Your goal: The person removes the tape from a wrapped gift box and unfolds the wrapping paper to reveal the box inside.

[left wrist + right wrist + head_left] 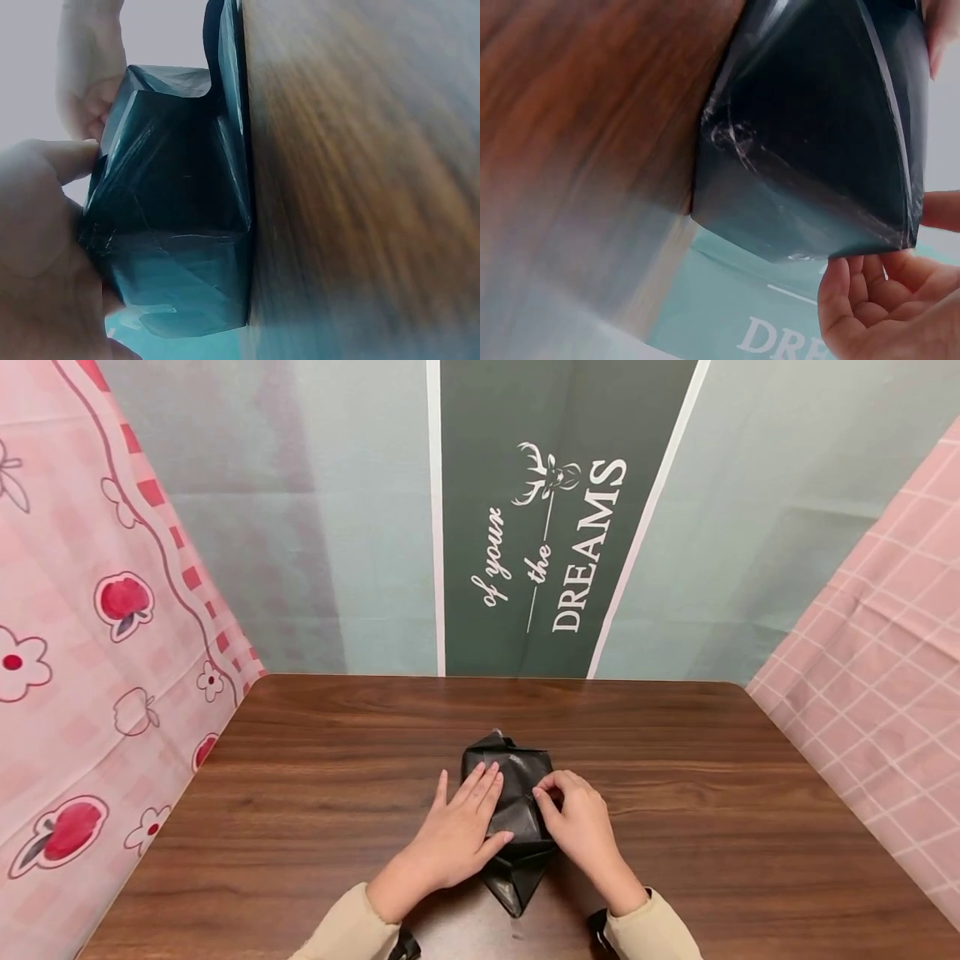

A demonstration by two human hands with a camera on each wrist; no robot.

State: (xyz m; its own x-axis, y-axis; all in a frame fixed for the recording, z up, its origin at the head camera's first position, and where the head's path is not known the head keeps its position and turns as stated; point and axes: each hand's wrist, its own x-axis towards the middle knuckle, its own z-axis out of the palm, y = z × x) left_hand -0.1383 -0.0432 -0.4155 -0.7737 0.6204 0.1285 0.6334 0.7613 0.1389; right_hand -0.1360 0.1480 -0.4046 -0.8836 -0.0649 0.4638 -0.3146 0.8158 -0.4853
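A box-shaped package (517, 777) wrapped in glossy black sheet lies on the table. Pointed folded flaps stick out at its near and far ends; the near flap (516, 885) tapers toward the person. My left hand (457, 835) lies spread over the package's left part, its fingers straight along the top. At the right edge, my right hand (581, 818) pinches the black wrapping between thumb and forefinger. From the right wrist, the other fingers (840, 292) show curled beside a package corner. In the left wrist view, creased wrapping (172, 172) covers the package's side.
The brown wood-grain table (337, 760) extends to both sides of the package. Behind its far edge hangs a grey-green cloth (375, 527) with a dark lettered panel (487, 468). Pink patterned cloths hang at the left (75, 710) and right (885, 652).
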